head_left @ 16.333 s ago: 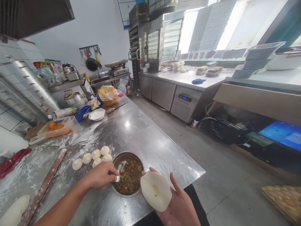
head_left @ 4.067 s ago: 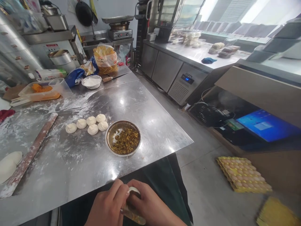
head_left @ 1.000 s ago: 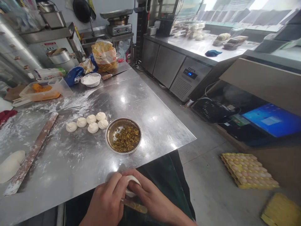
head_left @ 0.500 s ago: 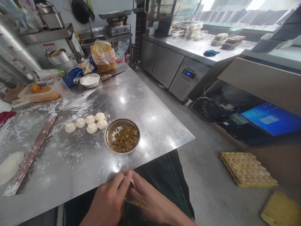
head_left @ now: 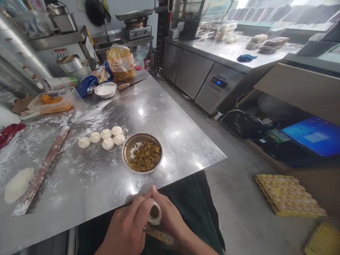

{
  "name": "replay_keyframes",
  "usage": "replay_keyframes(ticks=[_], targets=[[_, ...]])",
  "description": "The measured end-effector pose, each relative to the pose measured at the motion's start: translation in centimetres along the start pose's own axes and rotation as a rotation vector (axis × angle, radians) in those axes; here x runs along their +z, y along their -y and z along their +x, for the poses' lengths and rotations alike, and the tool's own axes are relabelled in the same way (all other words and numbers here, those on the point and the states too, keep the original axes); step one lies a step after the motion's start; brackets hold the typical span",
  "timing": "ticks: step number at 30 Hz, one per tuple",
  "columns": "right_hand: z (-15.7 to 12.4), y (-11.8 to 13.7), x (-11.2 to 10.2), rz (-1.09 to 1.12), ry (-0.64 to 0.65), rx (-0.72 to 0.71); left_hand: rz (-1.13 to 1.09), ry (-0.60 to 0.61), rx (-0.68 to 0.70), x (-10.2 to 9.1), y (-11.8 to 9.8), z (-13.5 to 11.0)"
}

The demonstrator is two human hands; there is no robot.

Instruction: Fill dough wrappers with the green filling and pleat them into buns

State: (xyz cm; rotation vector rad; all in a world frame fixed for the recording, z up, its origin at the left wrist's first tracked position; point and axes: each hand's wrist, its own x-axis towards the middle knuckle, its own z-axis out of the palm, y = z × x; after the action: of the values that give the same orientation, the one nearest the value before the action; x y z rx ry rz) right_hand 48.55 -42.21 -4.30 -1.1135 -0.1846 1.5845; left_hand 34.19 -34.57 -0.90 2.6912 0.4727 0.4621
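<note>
Below the table's near edge, my left hand (head_left: 127, 230) and my right hand (head_left: 174, 223) are both closed round a small white dough wrapper (head_left: 154, 212). Its top is open and dark filling shows inside. A thin spatula (head_left: 159, 235) smeared with filling lies between my hands, under the dumpling. On the steel table (head_left: 87, 177) stands a round metal bowl of brown-green filling (head_left: 142, 153). To its left sit several sealed white dough buns (head_left: 102, 137).
A long wooden rolling pin (head_left: 39, 173) and a flat dough piece (head_left: 18, 180) lie at the table's left. Behind are a bowl of flour (head_left: 105, 89), plastic tubs (head_left: 53, 101) and yellow bags (head_left: 120, 62). Egg trays (head_left: 288, 195) lie on the floor at the right.
The dough has turned in my hands, so its open mouth with filling now faces up. The view has shifted slightly left; bowl and buns stay put.
</note>
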Motion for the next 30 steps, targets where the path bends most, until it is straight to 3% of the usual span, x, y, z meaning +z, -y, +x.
replay_keyframes(ticks=[6,11,15,21,25,30], targets=[[0.07,0.19,0.13,0.014,0.066,0.032,0.028,-0.007,-0.009,0.10,0.48,-0.61],[0.14,0.18,0.07,-0.043,-0.047,0.004,0.061,0.019,0.009,-0.07,0.43,-0.39],[0.15,0.28,-0.07,-0.031,0.031,0.025,0.047,-0.066,0.039,-0.23,0.47,-0.06],[-0.03,0.73,0.06,-0.082,-0.003,-0.013,0.085,-0.005,0.028,-0.15,0.56,-0.33],[-0.14,0.83,0.06,-0.045,0.068,0.035,0.031,-0.039,0.030,-0.45,0.38,-0.33],[-0.14,0.91,0.07,-0.087,0.022,-0.015,0.094,-0.043,0.052,-0.72,0.32,-0.03]])
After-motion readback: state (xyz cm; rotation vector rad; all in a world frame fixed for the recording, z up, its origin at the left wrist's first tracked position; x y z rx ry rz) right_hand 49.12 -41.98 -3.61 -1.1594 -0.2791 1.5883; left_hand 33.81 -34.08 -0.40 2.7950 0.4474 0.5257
